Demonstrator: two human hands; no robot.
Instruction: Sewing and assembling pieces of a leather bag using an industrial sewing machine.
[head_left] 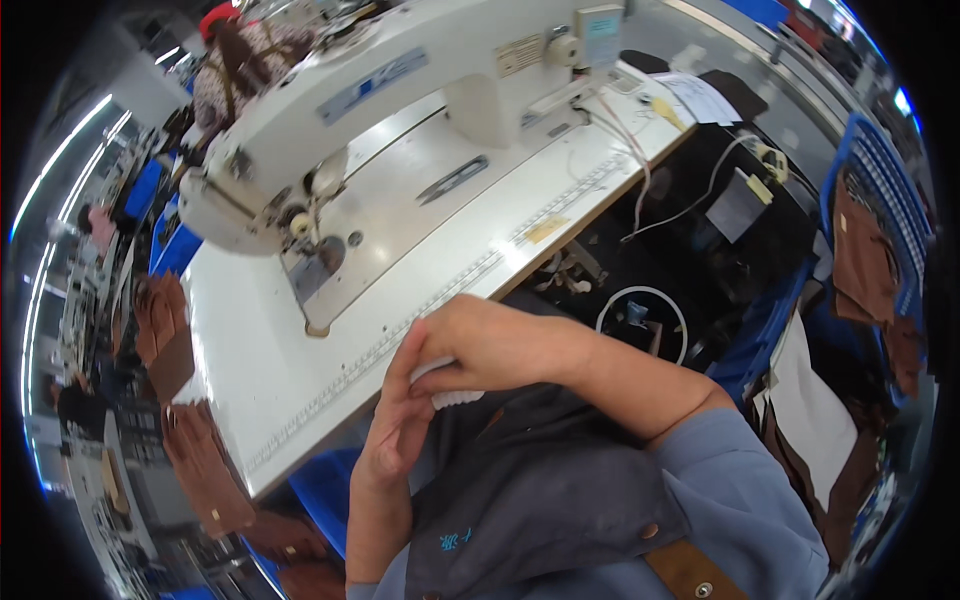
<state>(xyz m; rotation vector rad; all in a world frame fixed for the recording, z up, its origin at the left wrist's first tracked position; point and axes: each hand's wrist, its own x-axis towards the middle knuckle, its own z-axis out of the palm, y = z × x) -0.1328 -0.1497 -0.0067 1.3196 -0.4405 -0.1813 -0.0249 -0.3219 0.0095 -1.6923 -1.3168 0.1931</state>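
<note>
White desk (300, 370) fills the view, with a white sewing machine (400, 80) set across it and brown leather pieces (205, 460) hung off its left edge. Close to the chest, a small white ridged object (450, 397) is pinched in the curled right hand (480, 345), while the left hand (395, 430) is pressed against it, fingers loosely bent.

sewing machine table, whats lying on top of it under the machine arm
On the white table, under the sewing machine arm, lies a pair of dark snips. The machine's head covers the needle area.
</note>
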